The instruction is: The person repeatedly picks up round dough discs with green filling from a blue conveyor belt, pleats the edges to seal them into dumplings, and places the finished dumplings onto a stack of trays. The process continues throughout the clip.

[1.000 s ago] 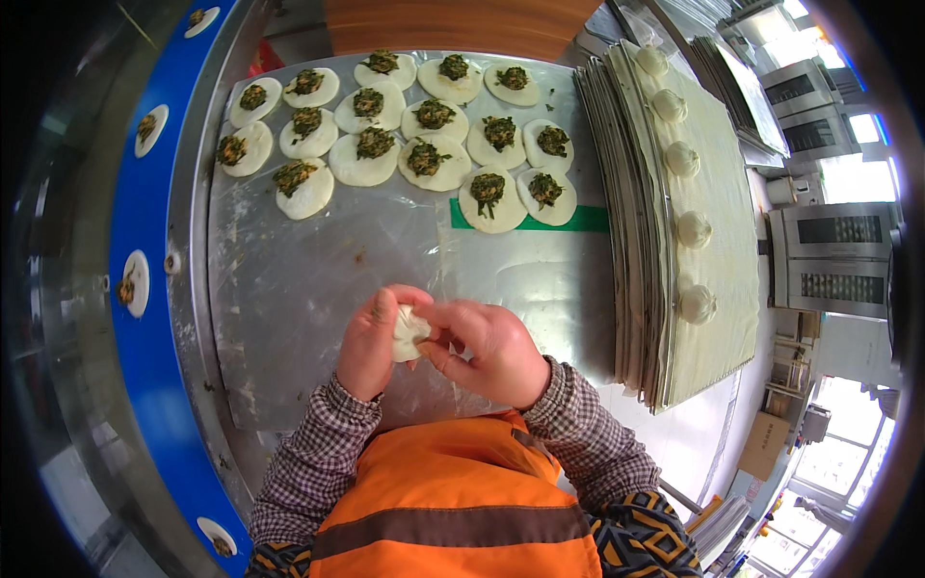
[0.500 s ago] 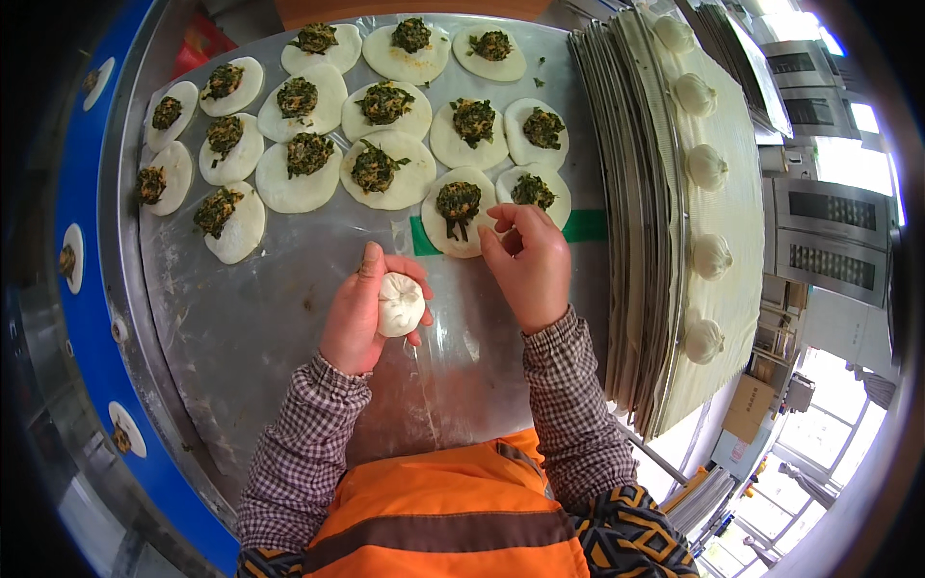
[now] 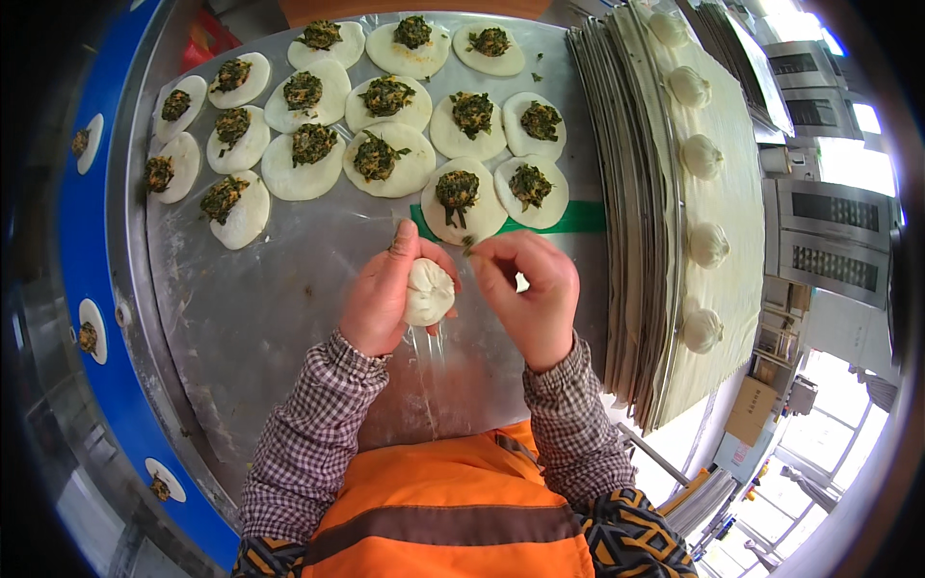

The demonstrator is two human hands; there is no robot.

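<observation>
The left hand (image 3: 381,299) cups a closed, round white dough bun (image 3: 429,292), its fingers curled around the bun's left side and the thumb lying along the top; the bun sits in the palm above the bare middle of the floured metal worktop (image 3: 270,318), close to the near edge where the person stands. The right hand (image 3: 530,289) is just beside the bun on its right, not touching it as far as can be seen, with the fingers bent inward and the thumb and forefinger pinched together on a tiny dark scrap of green filling (image 3: 467,243) at their tips. Both forearms wear checked sleeves (image 3: 308,433), and an orange vest (image 3: 453,511) fills the lower edge of the view. Across the far half of the worktop lie rows of flat round dough wrappers (image 3: 385,159), each topped with a mound of chopped green filling; the nearest one (image 3: 458,197) lies just beyond the hands, over a strip of green tape (image 3: 568,217) stuck on the worktop. Along the right edge of the worktop stands a stack of thin metal trays (image 3: 626,241), the top one lined with pale cloth and carrying a row of finished pleated buns (image 3: 708,246) set well apart from each other. Beyond the left edge runs a blue rim (image 3: 82,250) bearing more small filled wrappers (image 3: 92,328).
</observation>
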